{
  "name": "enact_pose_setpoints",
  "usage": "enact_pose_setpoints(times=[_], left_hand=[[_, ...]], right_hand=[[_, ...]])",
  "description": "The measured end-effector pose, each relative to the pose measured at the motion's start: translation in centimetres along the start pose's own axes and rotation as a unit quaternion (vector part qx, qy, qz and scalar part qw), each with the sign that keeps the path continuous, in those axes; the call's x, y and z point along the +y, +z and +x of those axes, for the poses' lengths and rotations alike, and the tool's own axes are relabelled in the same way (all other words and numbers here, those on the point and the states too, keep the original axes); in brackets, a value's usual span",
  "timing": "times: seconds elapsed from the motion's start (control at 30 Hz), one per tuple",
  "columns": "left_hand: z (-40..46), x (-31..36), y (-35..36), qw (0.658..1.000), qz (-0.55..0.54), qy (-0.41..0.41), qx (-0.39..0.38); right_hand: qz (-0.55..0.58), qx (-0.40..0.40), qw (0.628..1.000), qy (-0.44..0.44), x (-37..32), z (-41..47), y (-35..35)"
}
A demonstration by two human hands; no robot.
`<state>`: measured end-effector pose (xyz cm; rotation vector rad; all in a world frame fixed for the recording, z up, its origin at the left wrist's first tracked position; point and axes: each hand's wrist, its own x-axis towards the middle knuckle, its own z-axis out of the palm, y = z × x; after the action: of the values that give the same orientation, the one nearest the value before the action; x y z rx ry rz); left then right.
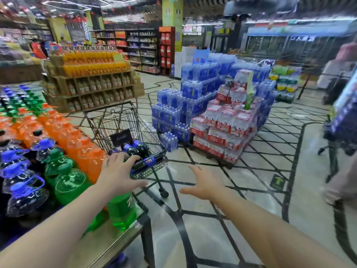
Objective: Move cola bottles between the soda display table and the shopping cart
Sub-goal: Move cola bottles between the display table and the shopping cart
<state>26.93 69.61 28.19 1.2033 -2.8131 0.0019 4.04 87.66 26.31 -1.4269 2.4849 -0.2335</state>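
— Left hand: fingers spread and straight, empty, reaching toward near rim of black wire shopping cart. Touching the rim or not? Cannot tell.
— Further left, on grey metal display table: dark cola bottles with blue caps and handles, then green soda bottles, then orange soda bottles in rows.
— Inside cart, just beyond left fingertips: dark cola bottles with blue labels lying on their sides.
— Right hand: also spread, palm down, empty, hovering over tiled floor, right of cart and well apart from any bottle.
— Far right and behind: stacked blue shrink-wrapped water packs, red-and-white packs beside them.
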Motion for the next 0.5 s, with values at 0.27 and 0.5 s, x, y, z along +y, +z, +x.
enact_pose_setpoints(times=[0.27,0.5], left_hand=[[13.3,0.8,0.9,0.998,0.003,0.008,-0.064],[23.1,-0.7,2.0,0.995,-0.006,0.001,-0.101]], right_hand=[[-0.021,-0.005,1.0,0.003,1.8,12.4,-1.6],[-0.044,-0.012,0.999,-0.006,2.4,23.4,-2.8]])
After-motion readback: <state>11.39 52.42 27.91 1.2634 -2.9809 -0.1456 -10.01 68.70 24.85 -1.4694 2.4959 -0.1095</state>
